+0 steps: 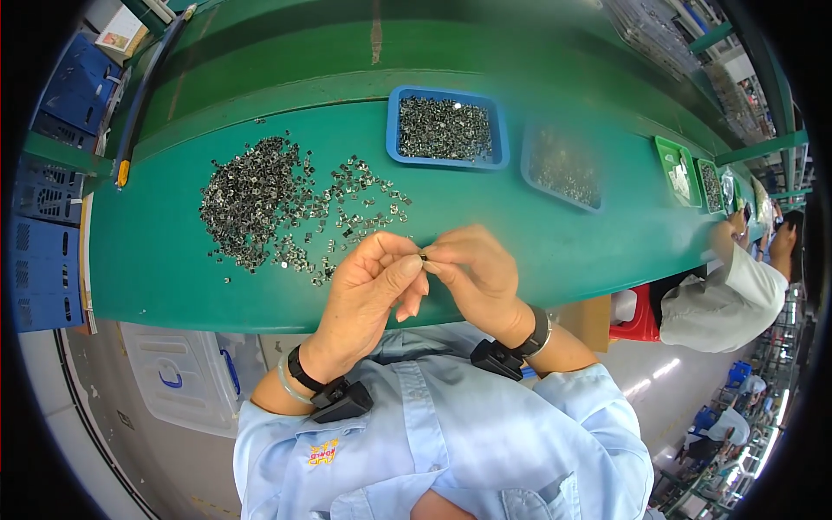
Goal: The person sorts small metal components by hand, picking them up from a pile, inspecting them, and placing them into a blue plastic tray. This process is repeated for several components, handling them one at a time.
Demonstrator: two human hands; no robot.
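Observation:
Near the front edge of the green table, my left hand [379, 273] and my right hand [475, 267] meet, thumbs and fingertips pinched together. Between them is a tiny dark metal part [423, 256]; its exact shape is too small to make out. Just beyond and left of my hands lies a big loose pile of small metal parts [251, 199], black and silver, with scattered ones [355, 186] spreading to its right. A blue tray [392, 130] full of like parts stands farther off, straight ahead.
Right of the blue tray, a second tray [559, 198] of small parts looks hazy. Farther right are a green tray [691, 201] and a co-worker's arm [726, 243]. A yellow-ended cutter [123, 173] lies at the left edge. Below the table sits a clear lidded box [173, 373].

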